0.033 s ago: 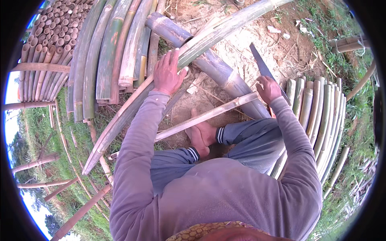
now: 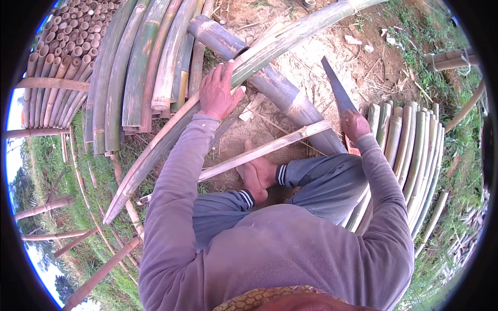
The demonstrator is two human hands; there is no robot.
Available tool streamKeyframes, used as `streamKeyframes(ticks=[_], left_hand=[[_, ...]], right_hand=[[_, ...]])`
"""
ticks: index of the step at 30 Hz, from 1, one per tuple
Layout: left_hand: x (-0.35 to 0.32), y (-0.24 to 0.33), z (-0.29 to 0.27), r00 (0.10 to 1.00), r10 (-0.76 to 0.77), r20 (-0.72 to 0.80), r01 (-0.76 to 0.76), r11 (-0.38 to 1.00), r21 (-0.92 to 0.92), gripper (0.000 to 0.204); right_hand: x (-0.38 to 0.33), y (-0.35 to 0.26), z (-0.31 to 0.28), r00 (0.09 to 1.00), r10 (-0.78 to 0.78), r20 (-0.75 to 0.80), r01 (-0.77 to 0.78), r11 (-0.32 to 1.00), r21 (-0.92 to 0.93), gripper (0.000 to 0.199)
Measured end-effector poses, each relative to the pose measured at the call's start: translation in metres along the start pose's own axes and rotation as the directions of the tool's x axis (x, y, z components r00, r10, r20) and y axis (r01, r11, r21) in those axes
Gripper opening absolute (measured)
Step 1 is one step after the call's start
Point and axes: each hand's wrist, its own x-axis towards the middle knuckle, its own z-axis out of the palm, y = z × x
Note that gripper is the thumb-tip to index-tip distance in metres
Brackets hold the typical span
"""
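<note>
My left hand (image 2: 219, 92) rests on a long green bamboo pole (image 2: 290, 44) that slants from the upper right to the lower left. Its fingers lie stretched out across the pole, with the thumb apart. My right hand (image 2: 355, 124) is closed on a handsaw, whose dark tapering blade (image 2: 338, 87) points up and away. An orange-red part of the saw's handle (image 2: 353, 146) shows below the fingers. The pole crosses over a thick bamboo log (image 2: 285, 98) on the ground. A narrow split bamboo strip (image 2: 264, 149) lies in front of my crossed feet.
Large green bamboo poles (image 2: 140, 67) are stacked at the left, beyond them a pile of thin cut tubes (image 2: 62, 62). More cut bamboo lengths (image 2: 415, 150) lie side by side at my right. Sawdust and scraps (image 2: 321, 62) cover the ground ahead.
My right hand has shifted slightly right and closed on the saw; its fingers were looser before. The saw has turned a little. My left hand keeps its place on the pole.
</note>
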Motion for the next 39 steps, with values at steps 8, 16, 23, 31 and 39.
streamKeyframes(ticks=[8, 16, 23, 31, 39], left_hand=[[0.069, 0.050, 0.023, 0.982, -0.163, 0.099, 0.148, 0.979, 0.143, 0.097], [0.113, 0.060, 0.043, 0.940, -0.249, 0.234, 0.179, 0.942, 0.284, 0.060], [0.111, 0.052, 0.039, 0.943, -0.215, 0.253, 0.171, 0.968, 0.185, 0.115], [0.122, 0.050, 0.030, 0.934, -0.249, 0.257, 0.223, 0.967, 0.124, 0.094], [0.121, 0.053, 0.028, 0.924, -0.275, 0.267, 0.248, 0.960, 0.131, 0.088]], right_hand=[[-0.106, 0.185, 0.094, 0.938, -0.260, 0.229, 0.339, 0.821, -0.459, 0.028], [-0.083, 0.147, 0.076, 0.955, -0.055, 0.290, 0.206, 0.828, -0.521, 0.039], [-0.099, 0.092, -0.020, 0.931, -0.008, -0.366, -0.004, 0.999, -0.033, 0.032], [-0.156, 0.025, -0.079, 0.714, 0.296, -0.635, 0.265, 0.725, 0.636, 0.050], [-0.166, -0.022, -0.069, 0.878, 0.236, -0.416, 0.294, 0.421, 0.858, 0.065]])
